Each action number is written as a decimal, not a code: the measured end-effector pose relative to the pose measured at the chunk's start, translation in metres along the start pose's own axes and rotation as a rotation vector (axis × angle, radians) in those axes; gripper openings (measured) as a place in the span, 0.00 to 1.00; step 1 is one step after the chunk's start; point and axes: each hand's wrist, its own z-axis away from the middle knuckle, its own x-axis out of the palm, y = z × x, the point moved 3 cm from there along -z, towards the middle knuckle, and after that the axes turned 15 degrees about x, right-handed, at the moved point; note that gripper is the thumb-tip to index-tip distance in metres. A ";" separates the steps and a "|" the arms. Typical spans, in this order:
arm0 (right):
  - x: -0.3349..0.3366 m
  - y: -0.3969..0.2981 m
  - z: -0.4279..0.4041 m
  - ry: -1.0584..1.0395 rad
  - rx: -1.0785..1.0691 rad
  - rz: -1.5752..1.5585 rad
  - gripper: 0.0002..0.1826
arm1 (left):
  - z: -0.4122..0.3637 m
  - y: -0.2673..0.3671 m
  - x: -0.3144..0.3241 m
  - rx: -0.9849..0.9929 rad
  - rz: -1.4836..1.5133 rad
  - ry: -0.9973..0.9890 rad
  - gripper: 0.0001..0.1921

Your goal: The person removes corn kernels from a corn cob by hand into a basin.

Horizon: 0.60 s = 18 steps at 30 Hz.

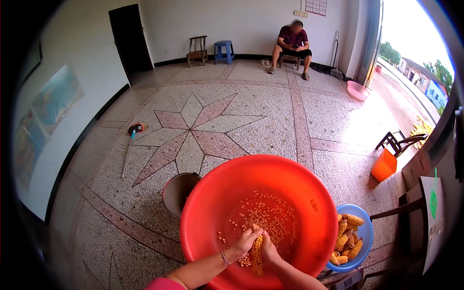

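Note:
Over a large red plastic basin (210,203), my left hand (247,243) and my right hand (270,250) meet around an ear of dried yellow corn (257,253). The left fingers wrap its upper end, and the right hand grips it from the other side. Rows of kernels still cover the part facing me. Loose corn kernels (277,221) lie scattered across the basin's bottom, thickest just beyond my hands. A bracelet circles my left wrist. To the right, a blue basin (369,237) holds several ears of dried corn (355,248).
A bucket (177,194) stands left of the red basin. An orange bin (384,166) and a wooden chair (393,141) are at right, near the bright doorway. A long-handled brush (128,150) lies on the terrazzo floor. A seated person (294,40) is by the far wall.

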 end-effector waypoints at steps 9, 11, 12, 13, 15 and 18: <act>0.020 0.008 0.006 -0.157 0.128 0.004 0.32 | 0.000 -0.015 -0.020 -0.245 -0.048 0.256 0.17; 0.021 0.013 0.002 -0.393 0.123 -0.325 0.29 | -0.002 -0.032 -0.035 -0.363 0.125 0.147 0.18; 0.015 0.023 -0.009 -0.531 0.139 -0.334 0.28 | -0.001 -0.025 -0.022 -0.359 0.056 0.257 0.19; 0.015 0.035 -0.024 -0.489 0.220 -0.380 0.26 | 0.000 -0.025 -0.031 -0.327 0.068 0.165 0.14; 0.020 0.014 0.005 -0.462 0.393 -0.401 0.26 | 0.001 -0.020 -0.027 -0.139 -0.093 0.092 0.08; 0.018 0.013 0.001 -0.404 0.414 -0.439 0.27 | -0.004 -0.022 -0.031 -0.108 -0.080 0.090 0.04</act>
